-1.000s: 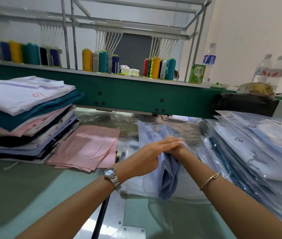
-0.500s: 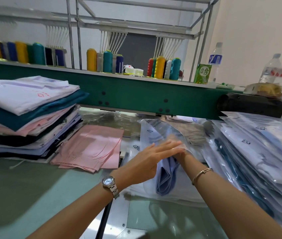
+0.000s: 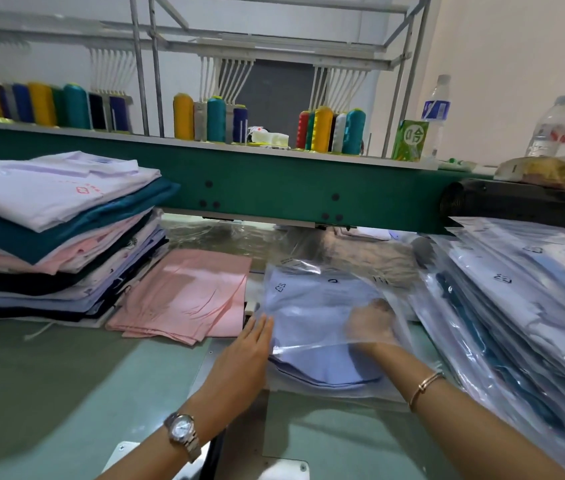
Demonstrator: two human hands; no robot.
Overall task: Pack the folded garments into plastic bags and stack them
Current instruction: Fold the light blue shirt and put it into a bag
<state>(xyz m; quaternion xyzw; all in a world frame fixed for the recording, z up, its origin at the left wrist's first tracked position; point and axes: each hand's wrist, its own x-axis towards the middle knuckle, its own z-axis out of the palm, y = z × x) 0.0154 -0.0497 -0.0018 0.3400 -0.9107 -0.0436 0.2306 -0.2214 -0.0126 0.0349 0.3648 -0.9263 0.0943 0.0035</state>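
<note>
Two hands worked at one bag on the worktop [image 3: 49, 393]. Nearest, the left hand [image 3: 250, 344] lay flat with straight fingers against the left edge of the plastic bag [image 3: 308, 292], its grip open and holding nothing. The right hand [image 3: 371, 327] was inside the bag's mouth, on the light blue garment [image 3: 326, 370]. Through the film I could not tell whether that grip was closed on cloth or only pressing. The garment's near hem lay outside the mouth, so it looked only partly packed.

The risk, as I judged it, was that the thin film could bunch or slide ahead of the push, since only a flat palm steadied it, and the fold could rumple inside.

Just beyond to the left lay a pink garment [image 3: 187, 296], then the unpacked stack [image 3: 49, 220]. The sloping packed stack [image 3: 516, 306] on the right might slip if another bag were laid on it carelessly.
</note>
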